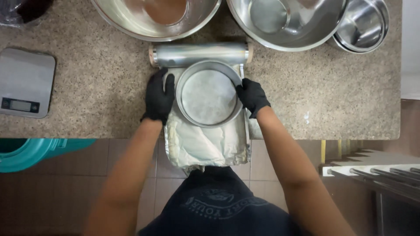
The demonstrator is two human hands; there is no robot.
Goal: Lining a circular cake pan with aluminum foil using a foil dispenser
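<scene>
I gripped the round pan (209,94) with both gloved hands, left hand (159,97) and right hand (252,96), on foil sheet (205,146) overhanging the counter (100,87) edge, the foil roll (200,53) just behind.

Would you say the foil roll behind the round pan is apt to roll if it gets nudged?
Probably: the foil roll is a smooth cylinder lying on its side. The unrolled sheet, pinned under the round pan, may check it. It looks fairly light.

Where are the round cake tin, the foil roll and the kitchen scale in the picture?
round cake tin (208,95): head view, on its flat bottom.
foil roll (199,53): head view, middle of the shiny roll.
kitchen scale (27,74): head view, on its grey weighing plate.
</scene>
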